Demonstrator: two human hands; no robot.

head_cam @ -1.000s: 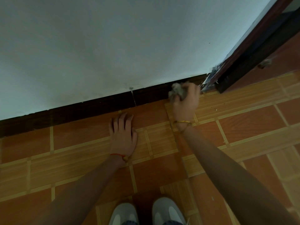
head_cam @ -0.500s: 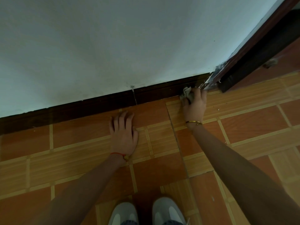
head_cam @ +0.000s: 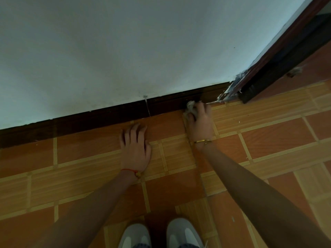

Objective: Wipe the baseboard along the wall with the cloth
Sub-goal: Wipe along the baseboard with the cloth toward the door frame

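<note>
A dark brown baseboard [head_cam: 107,117] runs along the foot of the pale wall, rising toward the right. My right hand [head_cam: 201,122], with a gold bangle at the wrist, grips a crumpled pale grey cloth [head_cam: 190,108] and holds it against the baseboard near its right end. My left hand [head_cam: 135,147], with a red string at the wrist, lies flat on the tiled floor a little short of the baseboard, fingers spread and holding nothing.
A dark wooden door frame [head_cam: 279,56] meets the baseboard at the right, with chipped paint at its foot. Orange and tan floor tiles [head_cam: 268,136] cover the ground. My two grey shoes [head_cam: 157,235] show at the bottom edge.
My right hand has slid the cloth left along the baseboard, away from the door frame corner. The left hand has stayed flat on the floor.
</note>
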